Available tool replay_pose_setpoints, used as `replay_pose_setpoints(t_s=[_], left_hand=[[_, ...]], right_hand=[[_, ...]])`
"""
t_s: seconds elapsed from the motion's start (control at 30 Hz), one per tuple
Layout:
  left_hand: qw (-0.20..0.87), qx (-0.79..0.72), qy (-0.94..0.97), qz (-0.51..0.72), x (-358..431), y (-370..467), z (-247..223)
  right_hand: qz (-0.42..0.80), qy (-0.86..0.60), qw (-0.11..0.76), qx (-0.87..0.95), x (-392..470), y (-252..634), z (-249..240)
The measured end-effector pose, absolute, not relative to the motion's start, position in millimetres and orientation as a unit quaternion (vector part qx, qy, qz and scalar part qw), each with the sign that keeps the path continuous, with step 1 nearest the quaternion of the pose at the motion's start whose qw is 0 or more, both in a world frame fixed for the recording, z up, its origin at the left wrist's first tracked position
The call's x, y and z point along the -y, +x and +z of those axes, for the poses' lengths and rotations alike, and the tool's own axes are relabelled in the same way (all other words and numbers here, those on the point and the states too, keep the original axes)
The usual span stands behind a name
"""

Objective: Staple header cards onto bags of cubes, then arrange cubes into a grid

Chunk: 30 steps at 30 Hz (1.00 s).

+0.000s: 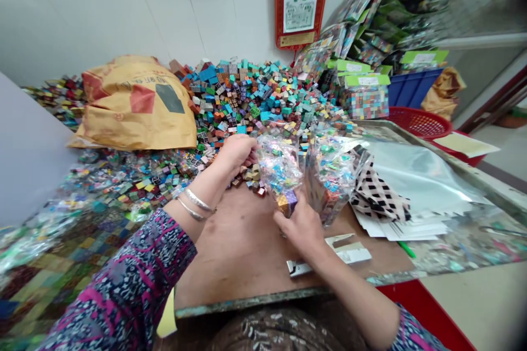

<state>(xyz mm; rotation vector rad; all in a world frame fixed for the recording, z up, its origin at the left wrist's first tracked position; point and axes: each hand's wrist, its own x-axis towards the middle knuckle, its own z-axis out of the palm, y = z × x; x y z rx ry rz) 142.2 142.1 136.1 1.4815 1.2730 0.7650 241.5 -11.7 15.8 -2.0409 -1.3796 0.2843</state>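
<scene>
"Bringing both hands to one bag, I'd say. What is each doing?"

"The right hand (304, 222) has its thumb and fingers closed about a small purple and orange block group (284, 203), at the lower edge of a clear bag (280, 164). Whether those pieces sit inside the plastic or against it, I can't tell."

"And the left hand (241, 151)?"

"Fingers curled inward by the bag's upper left side, beyond the right-hand grip. The view doesn't settle whether they pinch the film."

"So which step is this?"

"Handling the blocks at the bag, as I judge it. Any further move calls for a steady hold low down and some care with that thin, crinkled film; a hard tug could slip or tear it."

"What lies around the grip?"

"Just to its right, a second clear bag (333, 173) filled with coloured bits. Farther right, a black-and-white checked piece (381, 192) beside flat clear sheets (424, 175). Beyond both hands, a heap of little blocks (263, 98), with a yellow sack (140, 104) to the left."

"And nearer the body?"

"The brown board (234, 263) beneath, and white card pieces (349, 255) close by the right wrist."
</scene>
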Motion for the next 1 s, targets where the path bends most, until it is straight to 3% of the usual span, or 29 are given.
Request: replay_pose_setpoints(t_s=[0.33,0.6,0.8,1.0], left_hand=[[0.566,-0.418,0.600,0.380,-123.4,129.1,142.3],[0.578,-0.348,0.604,0.425,-99.9,125.6,172.4],[0.544,-0.375,0.590,0.465,-71.9,91.4,177.3],[0.544,-0.449,0.497,0.506,-40.6,49.5,153.2]], right_hand=[[0.110,-0.746,0.392,0.527,17.9,241.7,10.4],[0.093,-0.726,0.425,0.532,30.8,255.6,35.8],[0.182,-0.627,0.454,0.606,34.9,251.1,37.2],[0.333,-0.523,0.446,0.646,25.1,242.6,30.9]])
